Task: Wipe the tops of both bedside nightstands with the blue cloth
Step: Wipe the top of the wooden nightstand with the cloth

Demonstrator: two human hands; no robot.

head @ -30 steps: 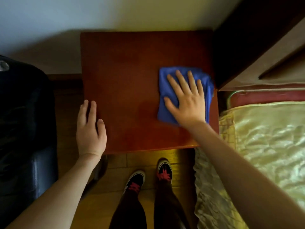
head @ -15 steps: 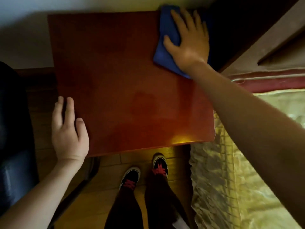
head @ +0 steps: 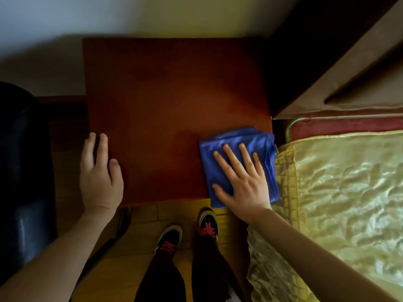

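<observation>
My right hand point(head: 242, 184) lies flat, fingers spread, pressing the folded blue cloth point(head: 236, 147) onto the reddish-brown wooden nightstand top point(head: 170, 101). I judge overlapping strokes away from this near corner work best. My left hand point(head: 99, 175), relaxed and grasping nothing, steadies the opposite edge. Just beyond my right hand's little finger, the shiny gold bedspread point(head: 340, 182) crowds the cloth.

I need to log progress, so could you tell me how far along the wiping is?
Done: cannot tell from the wood. In hand: the right hand presses the blue cloth flat on the nightstand at its near right corner; the left hand rests at its left edge. Left: the second nightstand, out of view.
</observation>
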